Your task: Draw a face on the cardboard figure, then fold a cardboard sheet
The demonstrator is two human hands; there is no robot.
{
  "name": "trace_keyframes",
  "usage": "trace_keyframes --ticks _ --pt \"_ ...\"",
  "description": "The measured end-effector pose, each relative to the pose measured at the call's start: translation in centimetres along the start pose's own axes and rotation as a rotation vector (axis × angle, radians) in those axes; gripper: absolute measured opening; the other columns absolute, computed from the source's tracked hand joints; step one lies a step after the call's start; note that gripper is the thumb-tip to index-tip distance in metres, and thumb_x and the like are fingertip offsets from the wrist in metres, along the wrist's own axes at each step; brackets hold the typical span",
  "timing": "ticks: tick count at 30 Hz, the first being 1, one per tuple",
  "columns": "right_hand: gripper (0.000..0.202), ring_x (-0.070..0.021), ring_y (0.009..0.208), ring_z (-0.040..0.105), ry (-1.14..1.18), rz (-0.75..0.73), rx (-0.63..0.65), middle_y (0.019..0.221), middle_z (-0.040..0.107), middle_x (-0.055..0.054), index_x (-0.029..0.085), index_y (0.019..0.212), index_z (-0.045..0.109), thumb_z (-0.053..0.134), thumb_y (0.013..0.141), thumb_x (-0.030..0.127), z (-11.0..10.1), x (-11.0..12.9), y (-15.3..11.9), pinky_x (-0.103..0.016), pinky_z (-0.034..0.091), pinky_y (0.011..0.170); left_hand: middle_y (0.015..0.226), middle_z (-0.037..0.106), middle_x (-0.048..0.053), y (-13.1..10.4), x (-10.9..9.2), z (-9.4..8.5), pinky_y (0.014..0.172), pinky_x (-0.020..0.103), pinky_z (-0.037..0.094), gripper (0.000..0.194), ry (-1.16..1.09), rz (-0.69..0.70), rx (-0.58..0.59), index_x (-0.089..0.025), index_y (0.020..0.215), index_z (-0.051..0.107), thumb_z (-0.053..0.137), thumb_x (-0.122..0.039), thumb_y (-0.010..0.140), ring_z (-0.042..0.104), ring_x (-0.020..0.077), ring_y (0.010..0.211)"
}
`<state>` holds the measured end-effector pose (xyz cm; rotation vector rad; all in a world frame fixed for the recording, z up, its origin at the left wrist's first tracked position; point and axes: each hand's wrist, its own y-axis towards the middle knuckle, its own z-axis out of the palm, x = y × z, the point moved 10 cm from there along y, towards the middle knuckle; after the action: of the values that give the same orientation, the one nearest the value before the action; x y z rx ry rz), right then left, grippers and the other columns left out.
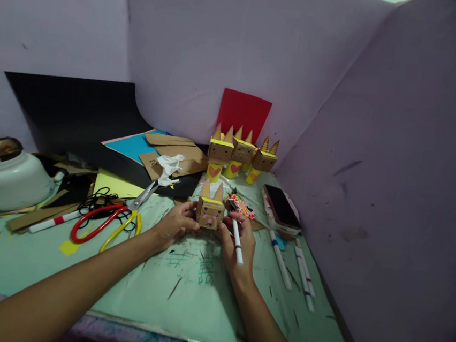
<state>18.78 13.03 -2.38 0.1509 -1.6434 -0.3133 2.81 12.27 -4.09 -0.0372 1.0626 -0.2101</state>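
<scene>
A small cardboard box head (210,213) with two pointed ears and a drawn face is upright between my hands. My left hand (177,224) holds its left side, fingers closed on the edge. At its right side, my right hand (240,242) has a white marker (238,242) between its fingers, and its thumb reaches the box's lower right edge. Behind stand several finished-looking figures, among them one with a box head (220,152) on a yellow tube with a heart, and another at the right (263,161).
Red-handled scissors (97,224), yellow-handled scissors (119,231) and black cord (102,200) lie left. A white pot (11,182) stands far left. Right are a phone (281,205) and markers (281,262). Cardboard (183,158) and red paper (244,113) are behind; a wall (389,208) borders the right.
</scene>
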Motion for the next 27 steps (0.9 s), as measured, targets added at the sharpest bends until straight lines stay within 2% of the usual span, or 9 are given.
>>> trace_keyframes --ticks 9,12,14,17,19,21,27 --pt "0.033 -0.0233 0.077 0.069 0.033 0.003 -0.022 0.084 0.072 -0.006 0.02 0.095 0.059 0.07 0.067 0.034 -0.2 0.7 -0.1 -0.035 0.056 0.066 0.114 0.069 0.015 -0.1 -0.1 0.2 0.092 0.04 0.045 0.069 -0.014 -0.002 -0.006 -0.012 0.114 0.057 0.068 -0.004 0.046 0.063 0.0306 0.106" --pt "0.03 -0.021 0.072 0.069 0.056 -0.002 -0.074 0.083 0.072 -0.006 0.019 0.096 0.06 0.065 0.075 0.039 -0.8 1.7 -0.3 -0.033 0.055 0.063 0.112 0.069 0.014 -0.2 -0.3 0.2 0.086 0.037 0.048 0.064 -0.02 -0.009 -0.016 -0.011 0.111 0.059 0.067 -0.006 0.048 0.065 0.0283 0.1" --pt "0.032 -0.0194 0.068 0.069 0.083 -0.007 -0.162 0.079 0.072 -0.005 0.018 0.099 0.061 0.058 0.082 0.045 -1.8 2.6 -0.6 -0.03 0.054 0.059 0.107 0.071 0.015 -0.2 -0.3 0.0 0.078 0.036 0.051 0.058 -0.019 -0.02 -0.032 -0.009 0.109 0.06 0.068 -0.009 0.051 0.067 0.0255 0.09" --pt "0.034 -0.0151 0.052 0.062 0.121 -0.09 -0.267 0.06 0.066 -0.001 0.014 0.091 0.067 0.058 0.084 0.047 -3.2 4.4 -1.2 -0.026 0.048 0.05 0.101 0.072 0.015 -0.3 -0.3 -0.3 0.068 0.032 0.052 0.054 -0.009 -0.033 -0.056 -0.007 0.107 0.061 0.07 -0.014 0.054 0.067 0.0215 0.078" --pt "0.033 -0.0118 0.043 0.054 0.124 -0.163 -0.227 0.048 0.058 0.003 0.014 0.077 0.07 0.063 0.08 0.046 -3.0 5.5 -1.5 -0.024 0.043 0.045 0.1 0.072 0.015 -0.3 -0.1 -0.4 0.065 0.031 0.052 0.056 0.0 -0.039 -0.068 -0.006 0.106 0.061 0.072 -0.014 0.052 0.067 0.0217 0.077" --pt "0.031 -0.0107 0.04 0.049 0.115 -0.199 -0.144 0.043 0.054 0.004 0.014 0.07 0.07 0.065 0.078 0.044 -2.0 5.9 -1.6 -0.024 0.041 0.044 0.099 0.072 0.016 -0.5 0.1 -0.4 0.064 0.031 0.052 0.059 0.011 -0.045 -0.084 -0.006 0.107 0.06 0.073 -0.015 0.05 0.068 0.023 0.079" --pt "0.022 -0.012 0.045 0.053 0.081 -0.164 -0.049 0.056 0.059 0.002 0.017 0.078 0.063 0.063 0.081 0.038 -0.4 4.8 -1.2 -0.024 0.044 0.042 0.098 0.072 0.017 -0.8 0.5 -0.6 0.07 0.036 0.054 0.062 0.039 -0.069 -0.125 -0.006 0.105 0.06 0.077 -0.017 0.046 0.069 0.0283 0.084"
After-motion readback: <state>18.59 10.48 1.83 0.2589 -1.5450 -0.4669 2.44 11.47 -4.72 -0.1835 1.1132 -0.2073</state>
